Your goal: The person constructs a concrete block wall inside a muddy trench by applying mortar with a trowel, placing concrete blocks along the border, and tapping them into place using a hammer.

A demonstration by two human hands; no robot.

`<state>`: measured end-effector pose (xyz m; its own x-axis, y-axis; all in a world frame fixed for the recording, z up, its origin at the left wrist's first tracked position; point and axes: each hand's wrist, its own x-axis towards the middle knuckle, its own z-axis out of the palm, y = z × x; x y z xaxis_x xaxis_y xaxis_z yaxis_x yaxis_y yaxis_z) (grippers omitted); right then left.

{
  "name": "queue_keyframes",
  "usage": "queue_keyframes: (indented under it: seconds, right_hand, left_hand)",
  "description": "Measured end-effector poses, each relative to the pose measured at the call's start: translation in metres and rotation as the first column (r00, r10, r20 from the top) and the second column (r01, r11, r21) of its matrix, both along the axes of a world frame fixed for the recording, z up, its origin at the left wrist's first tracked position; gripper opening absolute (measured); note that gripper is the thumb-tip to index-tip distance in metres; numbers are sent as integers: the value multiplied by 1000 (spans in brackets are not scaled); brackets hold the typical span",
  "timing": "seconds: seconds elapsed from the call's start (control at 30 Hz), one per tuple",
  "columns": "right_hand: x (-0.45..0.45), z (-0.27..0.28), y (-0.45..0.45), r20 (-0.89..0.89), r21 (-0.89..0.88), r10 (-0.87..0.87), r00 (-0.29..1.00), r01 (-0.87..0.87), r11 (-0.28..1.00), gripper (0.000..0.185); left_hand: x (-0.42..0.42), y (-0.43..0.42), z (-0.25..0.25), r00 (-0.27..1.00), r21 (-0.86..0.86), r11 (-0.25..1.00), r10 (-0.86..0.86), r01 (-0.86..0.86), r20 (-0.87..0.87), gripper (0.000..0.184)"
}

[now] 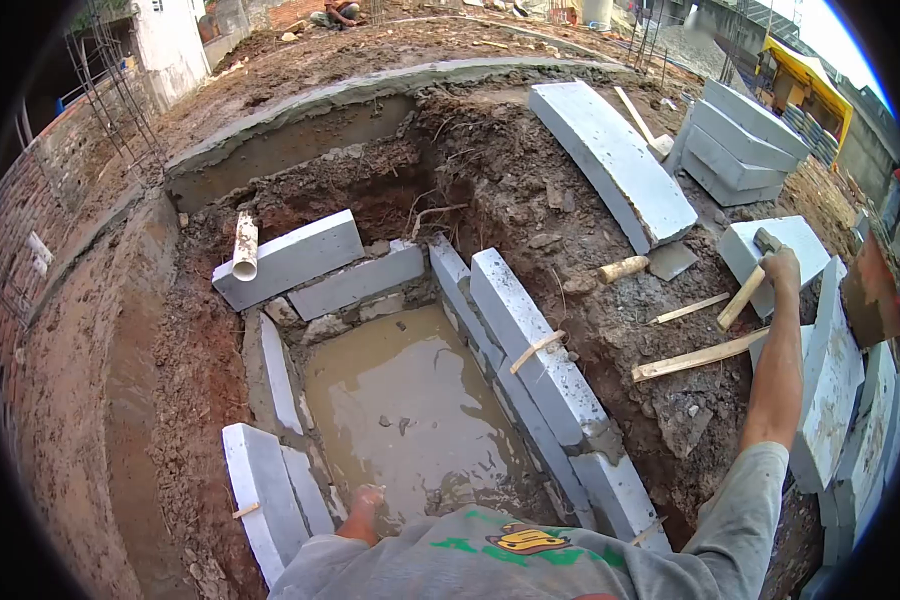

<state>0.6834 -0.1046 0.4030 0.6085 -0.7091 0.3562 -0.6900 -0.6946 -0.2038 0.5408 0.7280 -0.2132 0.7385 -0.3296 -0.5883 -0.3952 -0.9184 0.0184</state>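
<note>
My right hand reaches out to the right, fingers wrapped around a hammer. Its wooden handle sticks out below the fist, and its grey head shows just above. A pale block lies right behind the hammer. My left hand is low by the left edge of the muddy-water pit; its fingers are too foreshortened to make out. Upright pale blocks line the pit's right side, with a small wooden strip across their top. Another upright block stands left of my left hand.
A long slab and stacked blocks lie beyond the pit. More blocks lean at my right. Wood strips and a wooden-handled trowel rest on the soil. A white pipe juts out at left. A person sits far back.
</note>
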Motion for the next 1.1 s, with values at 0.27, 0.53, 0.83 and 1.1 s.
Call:
queue_keyframes:
  seconds: [0.27,0.53,0.83,1.1]
  right_hand:
    - [-34,-33,33,112,77,-45,993,37,996,46]
    - [-73,16,21,219,160,-121,968,87,983,45]
    - [-156,92,-61,888,453,-400,226,-289,843,47]
    - [-211,137,-169,817,270,-463,-344,-481,834,51]
  left_hand:
    - [64,-16,18,664,-681,264,613,-683,-428,19]
    - [106,-131,107,453,-484,124,606,-866,-654,11]
    - [117,-309,211,726,-646,348,186,-679,-662,21]
    - [129,-341,215,767,-685,347,236,-640,-597,17]
